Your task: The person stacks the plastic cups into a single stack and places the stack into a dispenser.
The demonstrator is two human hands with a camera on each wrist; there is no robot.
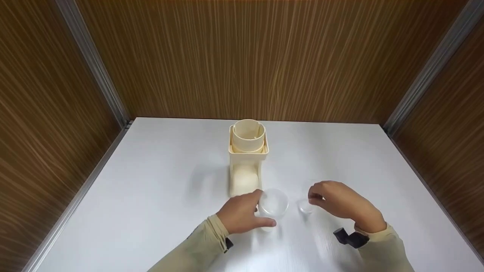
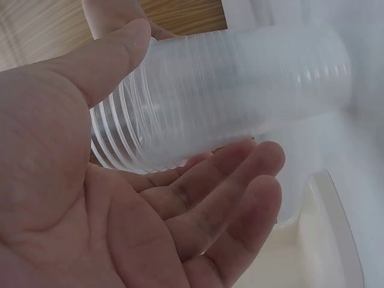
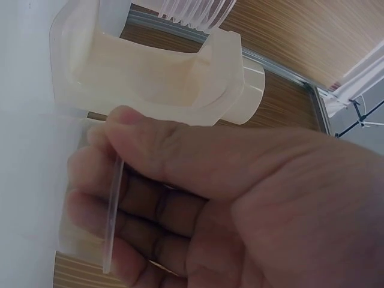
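Observation:
In front of me a stack of clear plastic cups [image 1: 273, 204] stands on the white table. My left hand [image 1: 245, 212] is around its left side, thumb at the near side; the left wrist view shows the thumb by the ribbed rims [image 2: 129, 126] and the fingers loosely extended beneath. To the right, my right hand [image 1: 336, 198] pinches a thin-rimmed clear plastic piece [image 1: 305, 206], apparently a single cup. Its rim [image 3: 112, 222] appears edge-on in the right wrist view; the rest is faint and partly hidden by fingers.
Just beyond the left hand stands a cream plastic holder [image 1: 245, 177] with a round tube [image 1: 248, 143] at its top. Wood-grain panels [image 1: 242, 60] enclose the white table [image 1: 151, 189] at the back and both sides.

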